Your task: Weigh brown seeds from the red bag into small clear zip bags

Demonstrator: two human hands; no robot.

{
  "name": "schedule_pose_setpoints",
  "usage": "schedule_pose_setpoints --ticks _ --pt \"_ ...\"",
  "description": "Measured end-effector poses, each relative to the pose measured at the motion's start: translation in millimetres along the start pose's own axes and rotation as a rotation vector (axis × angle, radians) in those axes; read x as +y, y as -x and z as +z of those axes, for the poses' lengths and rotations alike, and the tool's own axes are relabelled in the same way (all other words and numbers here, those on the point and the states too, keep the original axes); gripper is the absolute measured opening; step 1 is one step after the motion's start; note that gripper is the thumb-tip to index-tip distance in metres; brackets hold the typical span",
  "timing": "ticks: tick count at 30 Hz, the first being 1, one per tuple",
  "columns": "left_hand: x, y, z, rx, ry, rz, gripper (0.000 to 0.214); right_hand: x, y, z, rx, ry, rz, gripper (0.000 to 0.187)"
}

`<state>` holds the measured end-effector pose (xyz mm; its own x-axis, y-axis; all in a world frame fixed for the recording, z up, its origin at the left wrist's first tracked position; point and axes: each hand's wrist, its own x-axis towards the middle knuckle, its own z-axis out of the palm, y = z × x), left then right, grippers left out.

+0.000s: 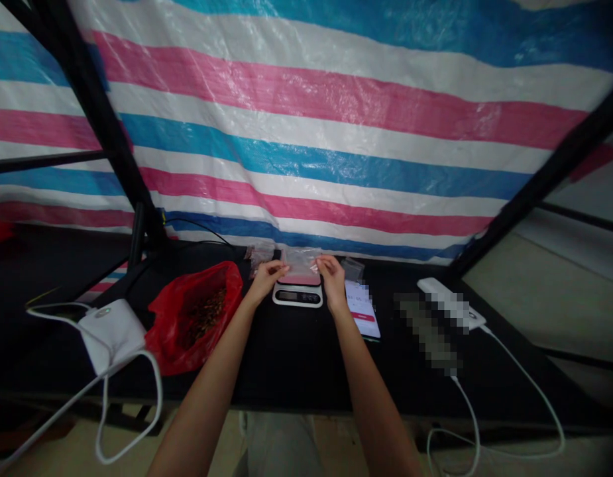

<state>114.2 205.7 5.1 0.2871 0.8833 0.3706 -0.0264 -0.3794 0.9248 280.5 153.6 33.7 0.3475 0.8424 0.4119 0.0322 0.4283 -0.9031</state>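
Right hand (332, 277) pinches a clear, glossy bag (301, 260)

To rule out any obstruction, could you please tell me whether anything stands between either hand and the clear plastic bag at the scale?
Nothing visible does: the left hand and the right hand both pinch the clear plastic bag at its sides. The red bag lies to the left, the phone to the right.

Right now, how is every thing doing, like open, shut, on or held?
Left hand: pinching the clear bag
Right hand: pinching it too
Clear bag: over the scale; opening unclear
Scale: lying flat, display unreadable
Red bag: open, brown bits inside
Phone: lying flat, screen lit
White bar: plugged in
Striped sheet: hanging behind
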Motion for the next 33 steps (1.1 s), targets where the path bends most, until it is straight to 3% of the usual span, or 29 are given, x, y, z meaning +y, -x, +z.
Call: schedule_pose_setpoints --ticks 2,6,9,10,12,14,16,19,23,28,33 --pt "3.0 1.9 -0.6 -0.020 0.056 -0.086 0.036 4.7 -1.2 -2.6 0.061 0.051 -0.005 0.024" --pt "9.9 5.4 5.3 -0.196 0.120 -0.193 0.040 3.0 1.7 -7.9 0.175 0.304 -0.077 0.031" --pt "11.5 6.4 10.9 -0.089 0.126 -0.175 0.038 -7.9 10.9 -5.3 0.298 0.649 -0.195 0.037" --pt "11.8 6.9 12.0 -0.016 0.103 -0.143 0.037 -11.1 14.0 -3.1 0.293 0.721 -0.231 0.036" --pt "13.0 8.9 13.7 0.099 -0.019 -0.051 0.032 -13.6 18.5 2.3 0.150 0.729 -0.264 0.029" --pt "15.4 12.6 15.4 0.120 -0.216 0.052 0.028 -10.4 20.4 8.1 -0.048 0.613 -0.241 0.024" --pt "18.0 17.0 18.1 0.074 -0.401 0.133 0.025 -4.1 20.6 13.0 -0.153 0.495 -0.186 0.022" --pt "20.8 22.0 22.5 0.011 -0.571 0.195 0.021 2.9 20.4 16.2 -0.170 0.401 -0.140 0.018" --pt "23.9 23.2 23.0 -0.014 -0.606 0.225 0.019 2.5 19.9 14.3 -0.169 0.390 -0.149 0.018" --pt "28.0 22.4 20.6 -0.097 -0.558 0.205 0.024 0.7 18.2 9.2 -0.125 0.466 -0.152 0.021" --pt "29.7 24.7 24.5 -0.069 -0.702 0.181 0.026 -2.1 18.1 6.4 -0.148 0.663 -0.176 0.019"
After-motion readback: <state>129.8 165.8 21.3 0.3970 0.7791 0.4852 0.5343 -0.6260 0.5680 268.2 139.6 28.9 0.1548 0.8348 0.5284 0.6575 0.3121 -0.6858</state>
